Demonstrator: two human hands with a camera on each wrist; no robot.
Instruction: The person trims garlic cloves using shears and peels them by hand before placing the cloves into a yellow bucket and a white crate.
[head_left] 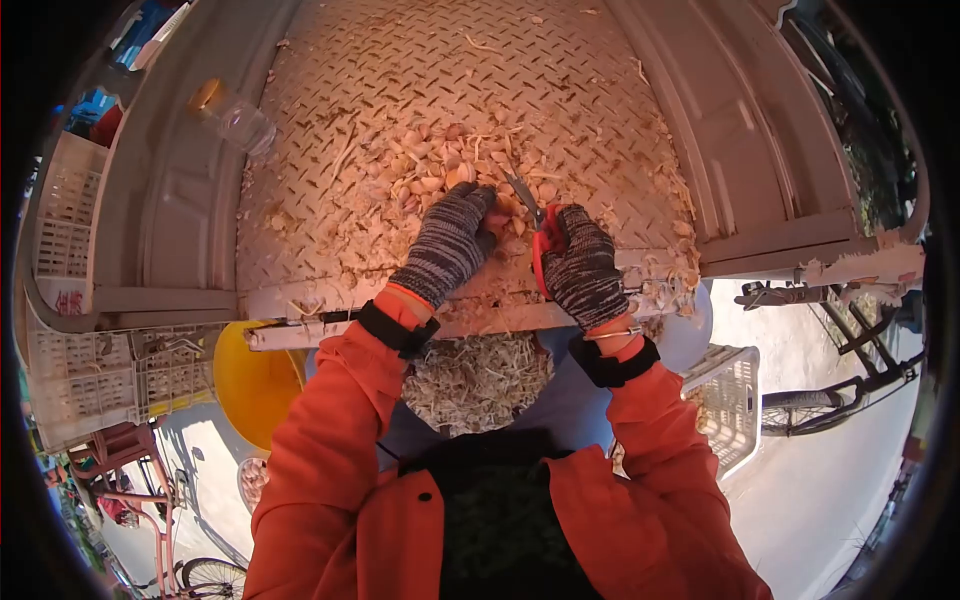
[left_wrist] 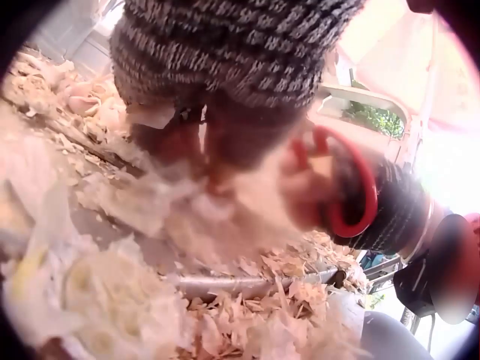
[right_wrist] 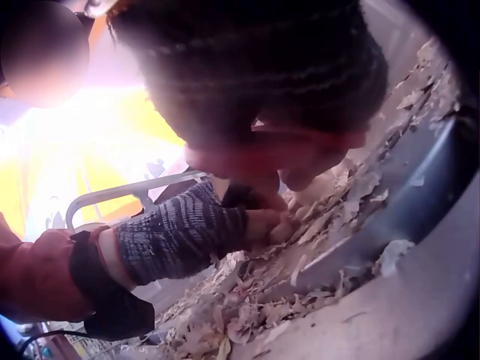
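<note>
In the head view, my left hand (head_left: 450,240), in a grey knitted glove, is at the near edge of a pile of garlic cloves (head_left: 430,170). Its fingers and thumb pinch a small garlic piece, largely hidden and blurred in the left wrist view. My right hand (head_left: 580,265) grips red-handled scissors (head_left: 541,250) just to the right, their dark blades pointing up and left over the cloves. The left wrist view shows the red handle loop (left_wrist: 365,187) around the right fingers. In the right wrist view, my left hand (right_wrist: 187,229) is low over the peels (right_wrist: 247,315).
The textured metal bed (head_left: 350,60) has raised sides. A clear jar (head_left: 240,122) with an orange lid lies at the left. Below the front edge is a container of peels (head_left: 480,385), between a yellow bucket (head_left: 250,385) and a white crate (head_left: 735,410). A bicycle (head_left: 810,405) stands at right.
</note>
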